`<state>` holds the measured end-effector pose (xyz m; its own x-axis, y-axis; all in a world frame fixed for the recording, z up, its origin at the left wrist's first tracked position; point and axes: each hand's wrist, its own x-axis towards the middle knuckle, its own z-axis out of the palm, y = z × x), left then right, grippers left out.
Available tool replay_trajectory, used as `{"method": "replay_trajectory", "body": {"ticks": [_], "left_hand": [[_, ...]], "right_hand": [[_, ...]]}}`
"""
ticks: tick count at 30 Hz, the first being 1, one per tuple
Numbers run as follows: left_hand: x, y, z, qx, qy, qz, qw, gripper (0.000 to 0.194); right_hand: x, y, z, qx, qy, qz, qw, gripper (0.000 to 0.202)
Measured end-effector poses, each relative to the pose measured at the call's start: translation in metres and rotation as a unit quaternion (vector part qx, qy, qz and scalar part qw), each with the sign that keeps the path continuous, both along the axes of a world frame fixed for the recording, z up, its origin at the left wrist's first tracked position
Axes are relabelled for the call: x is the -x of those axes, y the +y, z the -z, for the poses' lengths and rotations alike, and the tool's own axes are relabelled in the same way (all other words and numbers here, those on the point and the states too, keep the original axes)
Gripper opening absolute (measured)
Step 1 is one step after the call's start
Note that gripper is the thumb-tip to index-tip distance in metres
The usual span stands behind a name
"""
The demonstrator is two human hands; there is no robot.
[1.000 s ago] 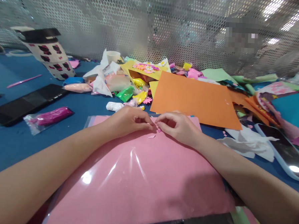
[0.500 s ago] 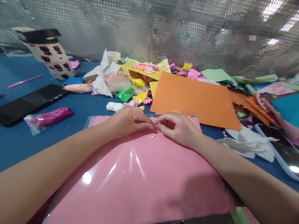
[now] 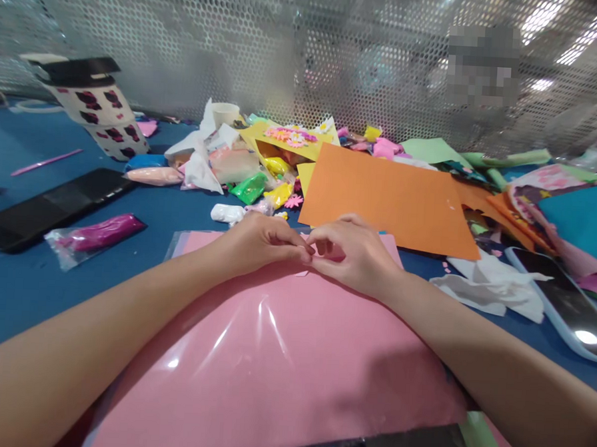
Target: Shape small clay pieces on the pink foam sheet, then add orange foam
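Over the far part of a pink sheet in clear plastic (image 3: 272,342), my two hands meet at the fingertips. My left hand (image 3: 270,242) is closed in a pinch, its thumb and forefinger pressed together. My right hand (image 3: 352,251) also pinches, touching the left fingertips. Whatever lies between the fingers is too small and hidden to name. A small pale pink piece (image 3: 301,274) lies on the sheet just below the fingertips, partly covered.
An orange sheet (image 3: 390,201) lies beyond my right hand. Clay packets, including a green one (image 3: 250,187), sit behind. A magenta packet (image 3: 102,232), black phone (image 3: 54,204) and patterned cup (image 3: 104,113) are left; tissue (image 3: 500,287) and another phone (image 3: 565,297) right.
My right hand has shifted slightly left and its fingertips now touch those of my left hand. The small pink bits beneath them are now mostly covered.
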<state>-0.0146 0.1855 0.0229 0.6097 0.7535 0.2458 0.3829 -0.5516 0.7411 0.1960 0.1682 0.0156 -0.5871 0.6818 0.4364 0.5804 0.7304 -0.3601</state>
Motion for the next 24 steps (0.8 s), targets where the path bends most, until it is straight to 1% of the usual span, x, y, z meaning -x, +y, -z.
{"method": "replay_trajectory", "body": {"ticks": [4,8,11,15,18,20,22,24], "left_hand": [[-0.0016,-0.0029,-0.0018,0.063,0.009,0.001,0.998,0.014],[-0.0031,-0.0058,-0.0046,0.076,0.008,0.001,0.997,0.017],[-0.0038,-0.0061,-0.0050,0.066,-0.001,-0.005,0.998,0.016],[-0.0035,-0.0049,-0.0032,0.051,-0.014,-0.015,0.998,0.014],[-0.0024,-0.0043,-0.0020,0.052,-0.009,-0.010,0.999,0.016],[-0.0017,-0.0041,-0.0018,0.046,0.003,-0.001,0.999,0.019],[-0.0014,-0.0041,-0.0020,0.020,0.009,-0.004,1.000,0.018],[-0.0015,-0.0044,-0.0024,-0.041,0.013,-0.016,0.999,0.018]], "right_hand": [[0.0010,-0.0009,-0.0029,-0.010,-0.004,-0.012,1.000,0.005],[0.0000,-0.0011,-0.0005,-0.020,0.019,-0.014,1.000,0.007],[-0.0008,-0.0012,0.0005,-0.030,0.032,-0.009,0.999,0.008],[-0.0007,-0.0028,-0.0011,-0.041,0.044,0.001,0.998,0.004],[-0.0004,-0.0035,-0.0014,-0.053,0.054,-0.012,0.997,0.007],[-0.0003,-0.0029,-0.0007,-0.064,0.067,-0.024,0.995,0.004],[-0.0002,-0.0016,0.0004,-0.068,0.091,-0.025,0.993,0.003],[-0.0002,0.0001,0.0017,-0.059,0.130,-0.017,0.990,0.004]]}}
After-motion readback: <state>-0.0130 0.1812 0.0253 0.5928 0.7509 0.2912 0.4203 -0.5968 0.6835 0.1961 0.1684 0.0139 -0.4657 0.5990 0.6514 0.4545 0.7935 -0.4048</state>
